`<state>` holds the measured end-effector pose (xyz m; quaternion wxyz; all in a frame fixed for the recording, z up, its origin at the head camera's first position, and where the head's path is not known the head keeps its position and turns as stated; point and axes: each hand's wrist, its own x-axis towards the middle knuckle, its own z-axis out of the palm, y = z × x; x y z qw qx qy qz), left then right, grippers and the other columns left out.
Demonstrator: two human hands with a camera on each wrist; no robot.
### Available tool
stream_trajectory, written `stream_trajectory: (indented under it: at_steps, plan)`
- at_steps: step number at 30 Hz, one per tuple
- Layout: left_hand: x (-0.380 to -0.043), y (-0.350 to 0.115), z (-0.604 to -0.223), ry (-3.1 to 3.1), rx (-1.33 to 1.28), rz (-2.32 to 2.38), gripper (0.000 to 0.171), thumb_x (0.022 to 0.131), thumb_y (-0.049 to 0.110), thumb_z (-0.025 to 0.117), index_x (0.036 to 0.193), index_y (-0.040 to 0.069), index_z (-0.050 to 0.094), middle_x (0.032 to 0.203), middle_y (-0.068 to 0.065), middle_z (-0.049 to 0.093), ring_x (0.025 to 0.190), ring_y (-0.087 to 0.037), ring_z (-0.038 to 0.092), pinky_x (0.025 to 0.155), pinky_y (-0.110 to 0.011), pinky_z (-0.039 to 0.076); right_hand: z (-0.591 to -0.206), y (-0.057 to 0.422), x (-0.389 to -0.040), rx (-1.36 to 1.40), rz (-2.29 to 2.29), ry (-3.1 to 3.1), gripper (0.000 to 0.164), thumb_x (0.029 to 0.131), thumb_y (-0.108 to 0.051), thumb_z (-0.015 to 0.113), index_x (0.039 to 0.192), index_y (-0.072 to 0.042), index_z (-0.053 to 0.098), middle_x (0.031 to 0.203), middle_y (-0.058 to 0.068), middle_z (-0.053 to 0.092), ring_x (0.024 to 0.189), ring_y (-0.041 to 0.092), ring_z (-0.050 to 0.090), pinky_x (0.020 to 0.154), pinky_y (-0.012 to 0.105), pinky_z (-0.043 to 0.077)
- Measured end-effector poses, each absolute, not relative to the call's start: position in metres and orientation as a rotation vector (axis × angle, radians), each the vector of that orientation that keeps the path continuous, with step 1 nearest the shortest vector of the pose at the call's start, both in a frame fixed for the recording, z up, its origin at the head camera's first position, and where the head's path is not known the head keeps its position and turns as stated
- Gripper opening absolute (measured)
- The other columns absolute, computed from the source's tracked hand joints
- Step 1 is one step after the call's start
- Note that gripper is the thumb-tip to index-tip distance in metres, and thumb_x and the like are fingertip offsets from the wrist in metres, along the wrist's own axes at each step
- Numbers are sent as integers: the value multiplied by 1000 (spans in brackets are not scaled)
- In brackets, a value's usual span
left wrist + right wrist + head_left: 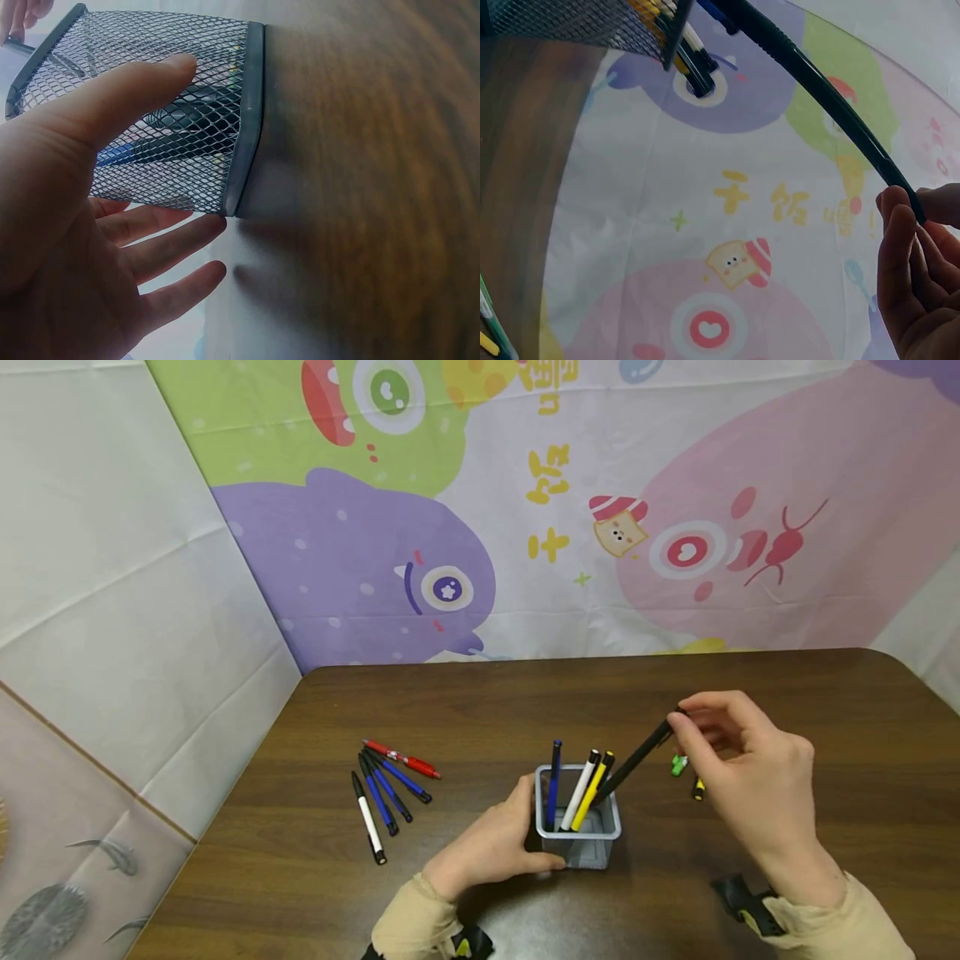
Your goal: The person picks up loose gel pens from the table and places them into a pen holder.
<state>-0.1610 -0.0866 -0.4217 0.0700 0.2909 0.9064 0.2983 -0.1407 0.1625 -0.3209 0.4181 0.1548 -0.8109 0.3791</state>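
A square mesh pen holder point(588, 847) stands upright on the table, with a blue pen point(554, 785), a white marker point(580, 789) and a yellow marker point(593, 792) leaning inside it. My left hand point(497, 842) holds the holder at its left side, the thumb across the mesh in the left wrist view. Between thumb and fingers my right hand point(757, 777) pinches the upper end of a black pen point(637, 760). This pen slants down to the left, its lower end inside the holder's rim.
Left of the holder lie a red pen point(402, 759), several blue pens point(390, 789) and a white marker point(368, 818). Partly behind the right hand are a green item point(679, 765) and a yellow-and-black pen end point(699, 789). A cartoon cloth point(555, 602) hangs behind the table point(285, 877).
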Motion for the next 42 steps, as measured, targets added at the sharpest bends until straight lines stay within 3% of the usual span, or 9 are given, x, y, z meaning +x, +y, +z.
stream_trajectory:
  at_steps: [11,19,27,42]
  plan:
    - [-161,-86,-423,2734,876,883,95,70,46,72,140,13,17,107,-4,55,97,-15,55,85,-31,45,-331,157,-146,523,833,-2127,21,70,-8,74,86,-12,61,68,-10,63,56,-4,50,50,14,42]
    - [-160,-86,-423,2732,874,881,96,70,46,73,140,13,17,107,-4,54,97,-15,55,85,-30,45,-339,154,-148,541,857,-2262,15,76,-8,70,85,-16,60,69,-13,62,56,-3,51,51,14,41]
    - [-161,-86,-423,2721,873,902,96,69,45,73,140,13,17,111,-5,54,99,-14,54,86,-30,45,-351,152,-155,610,828,-2358,13,79,-8,66,81,-16,56,64,-15,59,52,-4,46,46,22,41]
    - [-162,-87,-422,2721,883,908,95,70,44,73,139,10,18,111,-6,54,98,-14,54,85,-30,45,-359,144,-158,594,855,-2422,8,82,-12,65,82,-16,58,60,-18,52,49,-3,41,44,23,38]
